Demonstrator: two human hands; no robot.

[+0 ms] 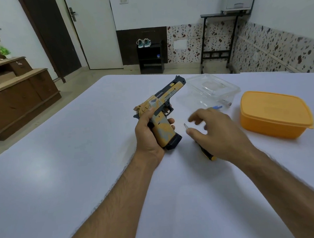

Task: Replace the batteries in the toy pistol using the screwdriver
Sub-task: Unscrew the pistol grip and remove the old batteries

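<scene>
My left hand (150,135) grips the toy pistol (160,107) by its handle, thumb over the rear of the slide. The pistol is yellow and grey with a black base, and its barrel points away toward the far right. A screwdriver (207,154) with a black and yellow handle lies on the white table, its metal tip (185,125) showing beside my right thumb. My right hand (216,130) hovers over the screwdriver's shaft with fingers spread and blurred, holding nothing. The middle of the screwdriver is hidden under that hand.
A clear plastic container (212,88) stands beyond my right hand, with a small blue item (217,107) at its near edge. An orange lidded box (274,113) sits to the right. The white table (80,164) stretches left and toward me. Wooden furniture stands far left.
</scene>
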